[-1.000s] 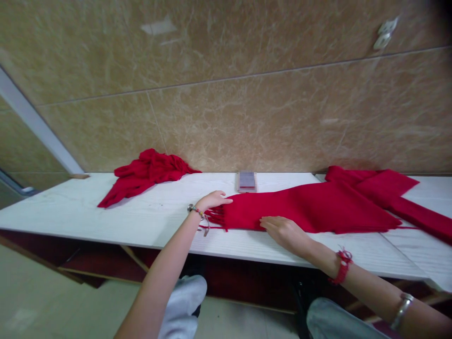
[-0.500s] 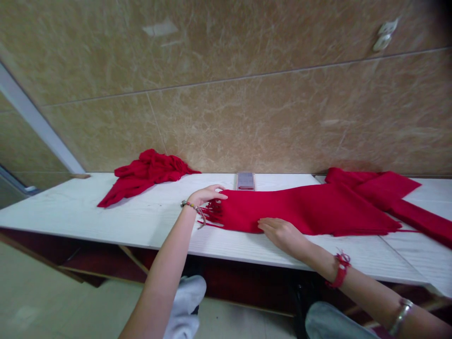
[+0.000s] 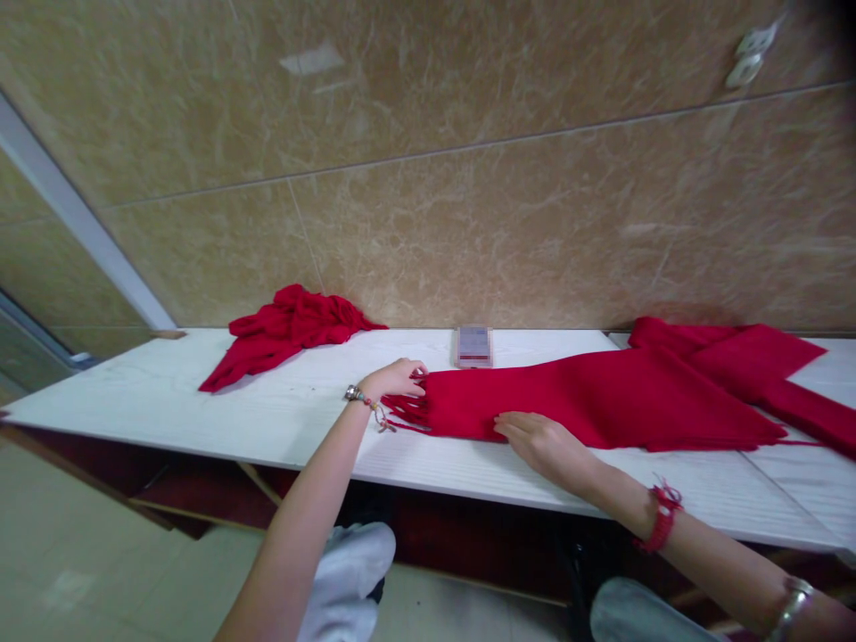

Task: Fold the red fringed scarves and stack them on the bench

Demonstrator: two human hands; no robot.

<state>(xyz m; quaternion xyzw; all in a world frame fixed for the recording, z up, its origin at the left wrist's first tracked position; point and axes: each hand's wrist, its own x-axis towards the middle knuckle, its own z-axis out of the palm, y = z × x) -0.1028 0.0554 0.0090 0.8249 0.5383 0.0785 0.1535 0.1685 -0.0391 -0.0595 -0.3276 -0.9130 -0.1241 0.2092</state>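
A red scarf (image 3: 568, 392) lies folded lengthwise and stretched along the white counter (image 3: 281, 423), its fringe at the left end. My left hand (image 3: 394, 379) is at that fringed end, fingers bent and closed on the fringe near the far corner. Some strands hang loose beneath the palm. On the scarf's near edge rests my right hand (image 3: 539, 437), palm down, with fingers stretched out together and gripping nothing. Behind the scarf is a small flat rectangular packet or device (image 3: 473, 346); its face is blurred.
A crumpled red cloth (image 3: 287, 334) lies at the back left of the counter. More folded red fabric (image 3: 755, 357) is at the right, overlapping the scarf's far end. A tiled wall (image 3: 468, 223) rises behind, with a white fitting (image 3: 753, 58). Dark shelves (image 3: 207, 499) sit below the counter.
My left hand's fingers have curled in at the fringe, and the scarf's end strands now lie straighter. My right hand stays on the near edge. The camera view has shifted slightly.
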